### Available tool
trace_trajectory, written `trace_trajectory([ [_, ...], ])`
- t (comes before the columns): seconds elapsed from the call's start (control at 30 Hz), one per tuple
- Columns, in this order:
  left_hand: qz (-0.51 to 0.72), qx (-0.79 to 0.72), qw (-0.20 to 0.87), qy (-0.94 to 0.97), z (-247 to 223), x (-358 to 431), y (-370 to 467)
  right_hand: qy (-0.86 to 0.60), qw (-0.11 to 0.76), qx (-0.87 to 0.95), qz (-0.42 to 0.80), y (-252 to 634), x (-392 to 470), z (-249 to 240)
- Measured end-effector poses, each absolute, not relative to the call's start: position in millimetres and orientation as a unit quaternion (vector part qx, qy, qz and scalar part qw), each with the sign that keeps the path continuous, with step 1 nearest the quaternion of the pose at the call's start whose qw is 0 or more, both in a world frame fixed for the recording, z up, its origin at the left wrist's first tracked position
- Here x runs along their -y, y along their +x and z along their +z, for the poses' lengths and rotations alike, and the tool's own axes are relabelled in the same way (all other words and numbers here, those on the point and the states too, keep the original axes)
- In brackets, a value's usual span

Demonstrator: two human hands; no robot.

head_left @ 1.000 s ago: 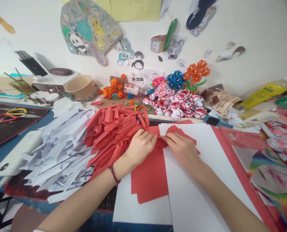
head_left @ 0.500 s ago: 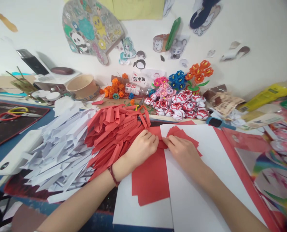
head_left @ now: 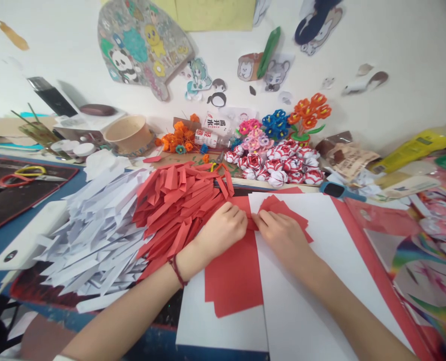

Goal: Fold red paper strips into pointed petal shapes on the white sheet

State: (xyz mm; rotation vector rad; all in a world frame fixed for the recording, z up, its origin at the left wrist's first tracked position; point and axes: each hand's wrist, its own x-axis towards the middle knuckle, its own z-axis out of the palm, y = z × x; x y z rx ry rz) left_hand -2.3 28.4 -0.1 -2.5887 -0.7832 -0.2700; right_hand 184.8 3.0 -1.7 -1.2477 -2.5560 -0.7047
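My left hand [head_left: 226, 224] and my right hand [head_left: 277, 229] are close together, fingers closed, with a small red paper strip [head_left: 251, 223] pinched between them. Beneath them lie red paper sheets [head_left: 235, 278] on white sheets [head_left: 223, 326]. More red paper pieces [head_left: 288, 213] fan out just behind my right hand. To the left of my left hand is a heap of folded red strips [head_left: 178, 200], and beyond it a heap of folded white strips [head_left: 98, 235]. My fingertips partly hide the held strip.
Scissors [head_left: 27, 175] lie on a dark mat at the left, with a white power bank [head_left: 29, 235] nearer. Along the back stand a round bowl [head_left: 128, 135], red-and-white paper flowers [head_left: 283, 163] and a bottle [head_left: 208, 138]. A blue watch [head_left: 333, 189] sits behind the white paper.
Both hands stay in nearly the same place, still pinching the strip. The view has shifted very slightly.
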Motion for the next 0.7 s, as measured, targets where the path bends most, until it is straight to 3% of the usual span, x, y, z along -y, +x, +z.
trace_trajectory([
  [0.7,-0.029,0.324,0.147,-0.934,15.1,-13.4,-2.5,-0.498,0.031,0.852,-0.155,176.3,2.2,4.0],
])
